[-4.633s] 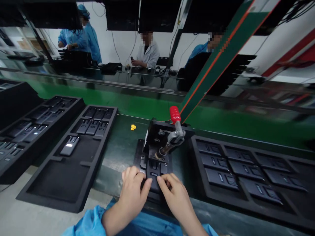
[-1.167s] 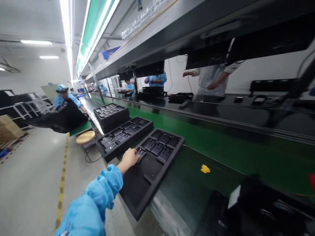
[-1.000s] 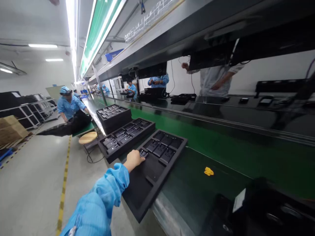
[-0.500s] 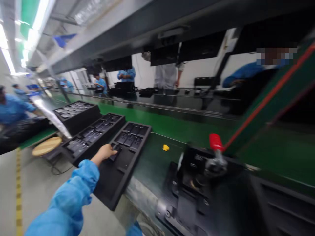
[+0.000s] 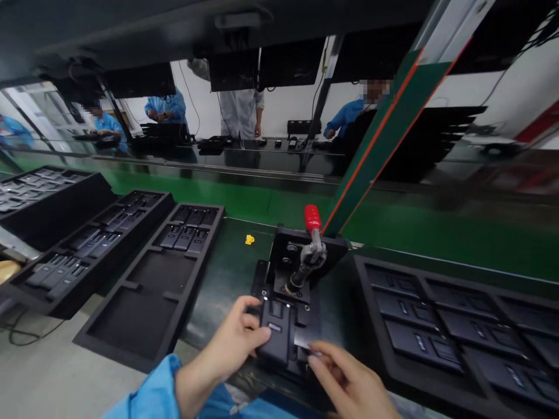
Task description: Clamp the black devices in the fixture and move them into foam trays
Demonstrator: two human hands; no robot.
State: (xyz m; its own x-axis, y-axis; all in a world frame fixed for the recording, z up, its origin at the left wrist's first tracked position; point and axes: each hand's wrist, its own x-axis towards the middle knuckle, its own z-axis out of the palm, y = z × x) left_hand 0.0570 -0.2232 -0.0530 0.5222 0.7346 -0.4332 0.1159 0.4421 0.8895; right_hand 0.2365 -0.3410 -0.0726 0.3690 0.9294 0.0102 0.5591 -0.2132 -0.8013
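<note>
My left hand (image 5: 233, 340) is closed on a flat black rectangular device (image 5: 276, 331) with a small pale label, its thumb on top and fingers along the left edge. The device is at the front of a black clamp fixture (image 5: 286, 265); whether it is fully seated I cannot tell. Above it stands a metal toggle clamp with a red handle (image 5: 312, 218), pointing up. Just right of the device, my right hand (image 5: 353, 381) pinches a thin, flat grey piece (image 5: 307, 336) between thumb and finger. The other fingers are curled.
Left of the fixture is a black foam tray (image 5: 126, 340) with several devices at its far end; more filled trays lie beyond. Another filled tray (image 5: 362, 291) lies at right. A small yellow piece (image 5: 249, 240) sits behind. A green slanted post (image 5: 371, 151) rises nearby. Co-workers are across the bench.
My left hand has moved right from the foam tray to the fixture, and the device it was gripping there is gone from the tray. My right hand has come into view. The view has turned right.
</note>
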